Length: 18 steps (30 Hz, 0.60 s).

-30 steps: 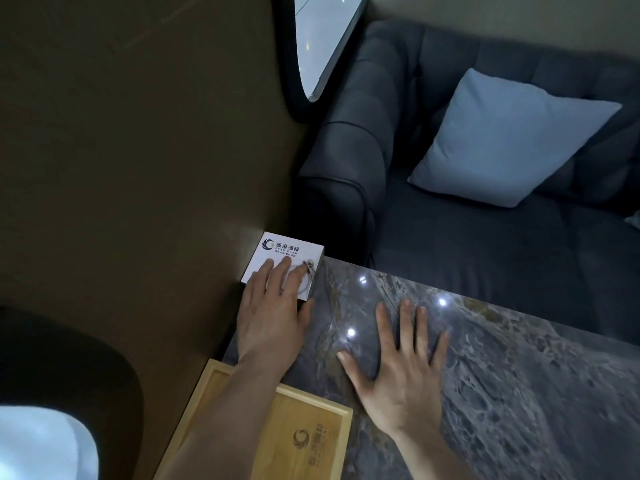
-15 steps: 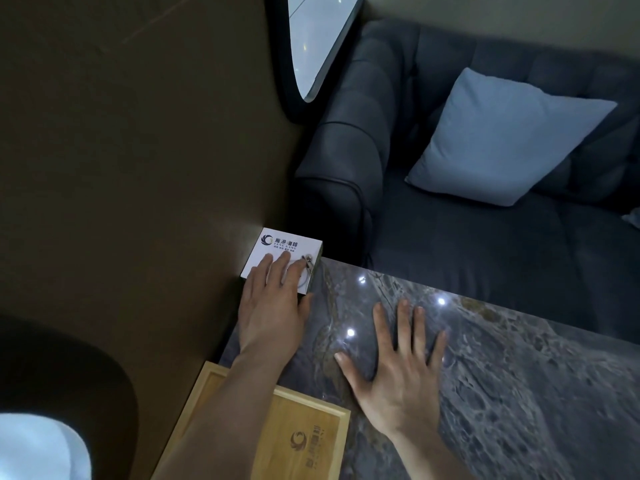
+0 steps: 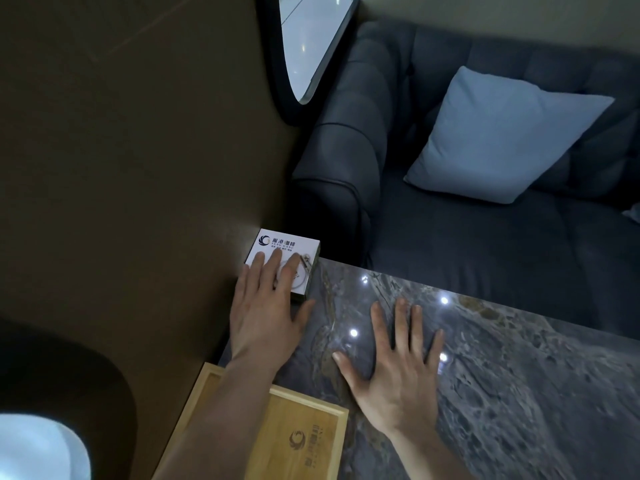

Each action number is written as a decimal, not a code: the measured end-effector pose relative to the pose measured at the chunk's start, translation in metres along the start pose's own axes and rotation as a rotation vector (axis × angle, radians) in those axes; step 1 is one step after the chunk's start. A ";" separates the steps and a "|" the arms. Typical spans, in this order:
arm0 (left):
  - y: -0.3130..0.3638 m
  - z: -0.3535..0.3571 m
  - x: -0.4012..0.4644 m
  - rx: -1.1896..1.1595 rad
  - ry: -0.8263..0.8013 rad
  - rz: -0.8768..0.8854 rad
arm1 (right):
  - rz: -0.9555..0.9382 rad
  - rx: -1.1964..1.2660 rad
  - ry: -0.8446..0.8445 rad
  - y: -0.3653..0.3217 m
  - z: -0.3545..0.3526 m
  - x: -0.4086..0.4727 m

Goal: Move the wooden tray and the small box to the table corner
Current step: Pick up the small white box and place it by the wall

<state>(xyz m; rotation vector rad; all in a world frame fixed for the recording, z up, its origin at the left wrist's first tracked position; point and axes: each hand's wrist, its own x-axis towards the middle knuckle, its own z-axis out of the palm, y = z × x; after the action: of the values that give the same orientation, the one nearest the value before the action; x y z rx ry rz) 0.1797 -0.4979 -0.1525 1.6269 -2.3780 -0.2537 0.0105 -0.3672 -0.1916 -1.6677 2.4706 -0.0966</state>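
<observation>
The small box [image 3: 289, 249], white on top with a dark logo and print, sits at the far left corner of the dark marble table [image 3: 502, 358], against the brown wall. My left hand [image 3: 266, 306] lies flat with its fingers resting on the box top and the thumb beside the box's near edge. The wooden tray [image 3: 304, 434] lies along the wall at the near left, partly under my left forearm, a logo burned into its base. My right hand [image 3: 394, 368] is spread flat on the bare marble, to the right of the tray.
A brown wall [image 3: 138, 168] runs along the table's left edge. Beyond the far edge stands a dark blue sofa [image 3: 450, 237] with a light blue cushion [image 3: 502, 133]. A dark-framed mirror [image 3: 311, 46] hangs above the sofa arm. A dark rounded shape fills the lower left.
Almost nothing has moved. Both hands stay where they were, the left on the box, the right flat on the table; the view shifts only slightly.
</observation>
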 end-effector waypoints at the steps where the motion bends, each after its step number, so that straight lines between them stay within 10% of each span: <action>1: 0.000 0.000 -0.001 -0.005 0.005 -0.002 | 0.000 0.000 0.003 0.001 0.000 0.001; 18: -0.017 0.021 -0.027 0.135 -0.304 -0.089 | 0.066 0.045 -0.451 0.019 0.021 0.028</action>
<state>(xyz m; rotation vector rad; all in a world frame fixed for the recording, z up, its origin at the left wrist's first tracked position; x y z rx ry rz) 0.1975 -0.4784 -0.1804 1.8769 -2.5950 -0.3904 -0.0132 -0.3849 -0.2175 -1.4007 2.1607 0.2084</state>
